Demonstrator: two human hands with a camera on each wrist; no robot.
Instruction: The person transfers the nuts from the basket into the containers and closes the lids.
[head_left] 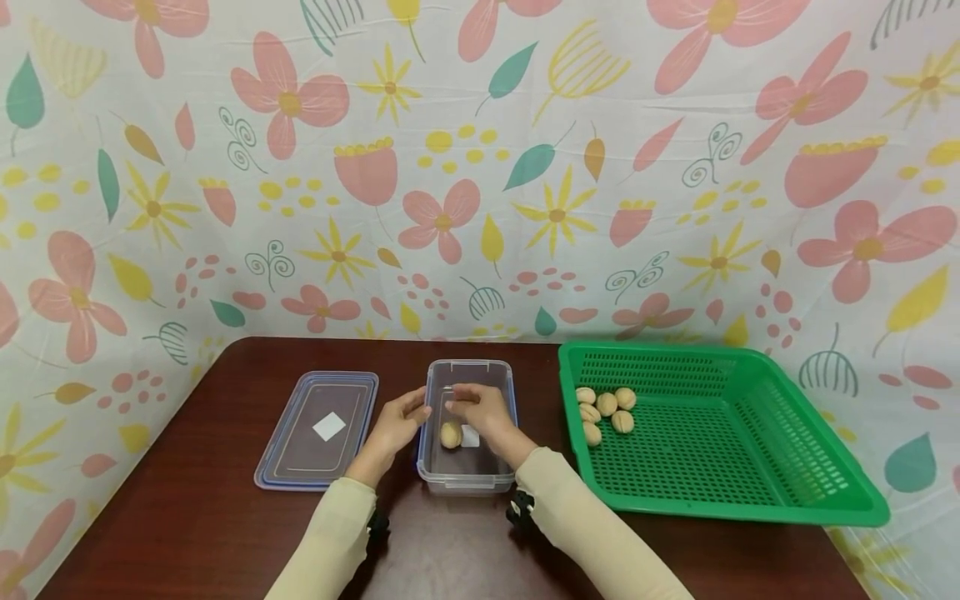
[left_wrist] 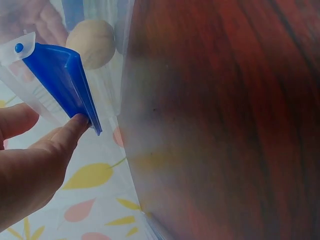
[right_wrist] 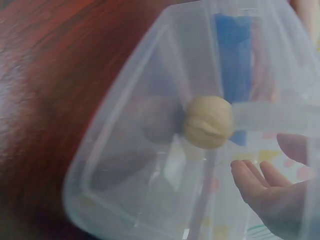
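A clear plastic container (head_left: 468,475) with blue side latches stands in the middle of the table. One walnut (head_left: 451,435) lies inside it, close to a small white label. My left hand (head_left: 397,423) is at the container's left side. In the left wrist view, one of its fingertips touches the hanging blue latch (left_wrist: 62,75), and the thumb stands apart. Over the right part of the container is my right hand (head_left: 486,415), its fingers loosely bent with nothing between them. The right wrist view shows the walnut (right_wrist: 208,122) apart from that hand (right_wrist: 272,197).
A clear lid (head_left: 300,442) with a blue rim and a white label lies flat on the left. To the right stands a green basket (head_left: 720,507) holding several walnuts (head_left: 607,405) in its left end. A floral cloth hangs behind the dark wooden table (head_left: 187,500).
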